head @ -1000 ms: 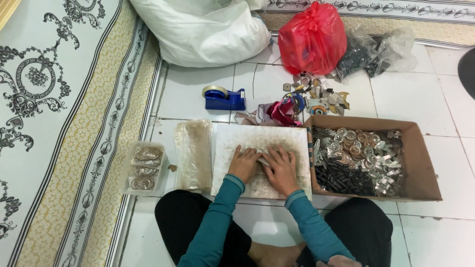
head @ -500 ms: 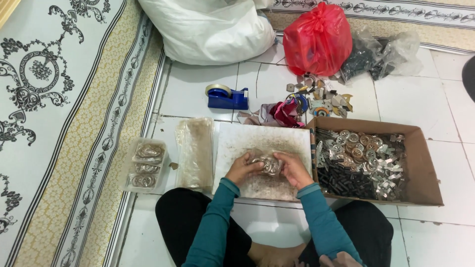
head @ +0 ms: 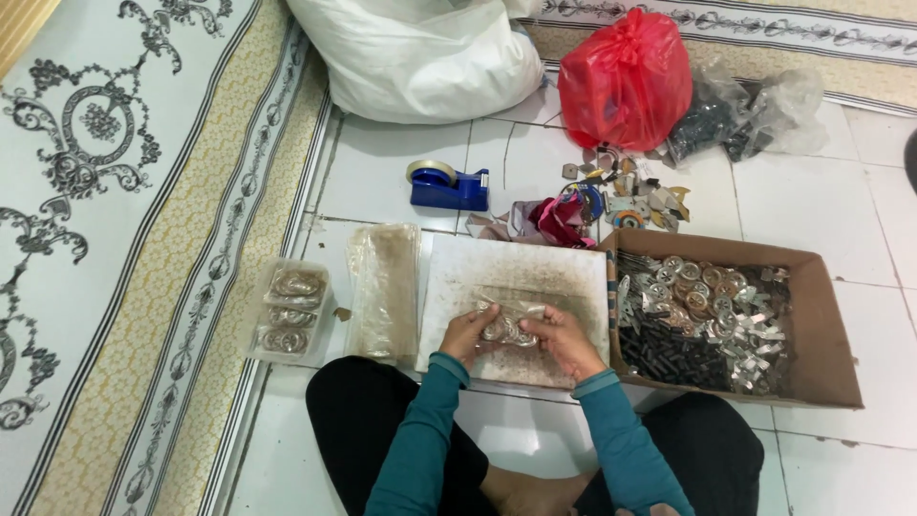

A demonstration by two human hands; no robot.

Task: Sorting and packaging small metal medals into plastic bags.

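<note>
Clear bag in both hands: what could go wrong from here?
1. Both the left hand and the right hand pinch the clear bag of round metal parts above the white board; a slip could spill parts onto the tiles.
2. The open cardboard box sits right beside the right forearm; a sweep could knock it.

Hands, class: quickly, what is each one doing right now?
Left hand: closed on the small clear bag of metal parts.
Right hand: closed on the same bag.

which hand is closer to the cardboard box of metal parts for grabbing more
Right. The right hand holds the small clear bag beside the cardboard box; the left hand is farther away.
</note>
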